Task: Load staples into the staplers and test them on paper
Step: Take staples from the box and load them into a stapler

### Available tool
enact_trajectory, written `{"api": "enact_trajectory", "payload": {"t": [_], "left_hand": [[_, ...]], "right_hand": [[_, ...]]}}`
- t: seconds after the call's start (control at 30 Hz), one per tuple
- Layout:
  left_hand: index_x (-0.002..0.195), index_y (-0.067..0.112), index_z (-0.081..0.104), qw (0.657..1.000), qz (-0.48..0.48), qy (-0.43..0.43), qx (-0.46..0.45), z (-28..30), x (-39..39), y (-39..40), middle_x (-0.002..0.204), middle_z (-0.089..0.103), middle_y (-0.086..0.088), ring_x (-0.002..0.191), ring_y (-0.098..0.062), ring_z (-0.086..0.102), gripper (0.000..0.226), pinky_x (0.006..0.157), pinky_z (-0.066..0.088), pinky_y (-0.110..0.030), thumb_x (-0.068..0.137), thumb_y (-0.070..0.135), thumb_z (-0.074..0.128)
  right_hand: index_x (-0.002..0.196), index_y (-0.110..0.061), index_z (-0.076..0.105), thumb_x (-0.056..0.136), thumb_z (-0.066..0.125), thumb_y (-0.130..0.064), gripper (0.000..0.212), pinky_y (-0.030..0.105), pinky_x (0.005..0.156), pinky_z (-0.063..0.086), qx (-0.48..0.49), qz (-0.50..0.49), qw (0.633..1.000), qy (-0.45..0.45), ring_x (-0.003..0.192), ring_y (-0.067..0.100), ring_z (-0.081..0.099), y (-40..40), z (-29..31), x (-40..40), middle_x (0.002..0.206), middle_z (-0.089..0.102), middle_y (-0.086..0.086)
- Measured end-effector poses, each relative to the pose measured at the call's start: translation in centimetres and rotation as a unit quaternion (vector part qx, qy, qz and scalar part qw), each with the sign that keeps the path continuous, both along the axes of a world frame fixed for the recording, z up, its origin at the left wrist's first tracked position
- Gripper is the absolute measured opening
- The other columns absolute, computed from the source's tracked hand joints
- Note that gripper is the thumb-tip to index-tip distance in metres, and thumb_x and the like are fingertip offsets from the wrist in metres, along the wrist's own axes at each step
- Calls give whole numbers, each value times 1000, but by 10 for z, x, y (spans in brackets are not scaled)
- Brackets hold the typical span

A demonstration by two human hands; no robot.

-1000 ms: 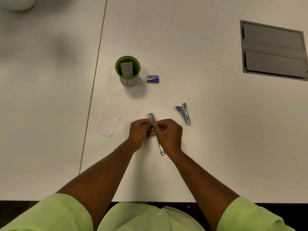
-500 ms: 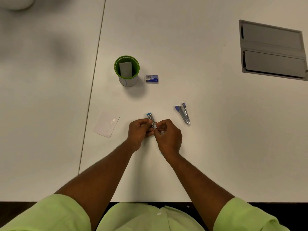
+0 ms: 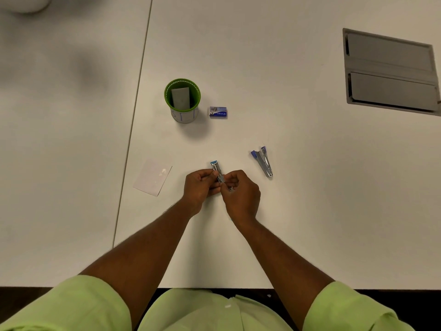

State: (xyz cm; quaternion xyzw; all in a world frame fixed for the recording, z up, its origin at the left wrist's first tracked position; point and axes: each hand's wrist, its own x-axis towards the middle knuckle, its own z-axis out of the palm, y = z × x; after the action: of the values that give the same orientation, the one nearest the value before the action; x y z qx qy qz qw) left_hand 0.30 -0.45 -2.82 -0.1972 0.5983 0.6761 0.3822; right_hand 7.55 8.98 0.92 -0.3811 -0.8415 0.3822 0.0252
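the left hand (image 3: 201, 185) is holding the small stapler (image 3: 217, 170) just above the table, fingers curled round it. the right hand (image 3: 241, 194) is now covering its near end, which was showing a second ago, maybe closing it; its grip is unclear.

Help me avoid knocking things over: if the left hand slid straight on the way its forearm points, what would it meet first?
Probably the right hand, close against the left hand around the light-blue stapler they hold. Beyond that, the other stapler.
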Motion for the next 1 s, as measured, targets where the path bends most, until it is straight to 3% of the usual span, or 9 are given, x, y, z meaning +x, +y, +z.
{"api": "enact_trajectory", "payload": {"t": [0.23,0.5,0.67,0.83,1.0], "left_hand": [[102,3,72,1000,2,-9,-4,-3,-1,0,82,76,-8,69,-17,74,12,64,60,-26,98,9,63],[110,-3,69,1000,1,-17,-12,-7,-2,0,93,73,-17,71,-19,73,18,68,63,-31,99,8,61],[104,0,70,1000,-7,-16,-9,-9,-2,-1,91,74,-17,72,-19,74,14,65,62,-29,99,8,61],[96,5,70,1000,4,-24,-7,-7,-2,0,83,75,-11,74,-20,74,10,63,61,-29,99,8,61],[99,2,70,1000,2,-24,3,-5,-2,1,83,78,-10,73,-21,76,11,63,61,-28,99,7,60]], "right_hand": [[93,-26,67,77,81,-17,23,19,69,55,-19,-8,1000,-7,74,1,68,1,1,-4,84,73,-13],[84,-29,65,71,82,-6,31,10,65,50,-120,-84,989,-26,71,-4,67,5,1,-16,76,69,-17],[82,-25,68,64,87,-3,34,17,60,54,-232,-162,958,-43,69,5,70,11,-2,-23,77,73,-9],[84,-20,73,70,85,-3,25,34,79,62,-272,-158,949,-32,82,18,74,18,-6,-20,86,76,1],[82,-22,73,73,80,-2,23,34,78,63,-246,-140,958,-42,79,16,73,20,-9,-19,83,75,-1]]}}
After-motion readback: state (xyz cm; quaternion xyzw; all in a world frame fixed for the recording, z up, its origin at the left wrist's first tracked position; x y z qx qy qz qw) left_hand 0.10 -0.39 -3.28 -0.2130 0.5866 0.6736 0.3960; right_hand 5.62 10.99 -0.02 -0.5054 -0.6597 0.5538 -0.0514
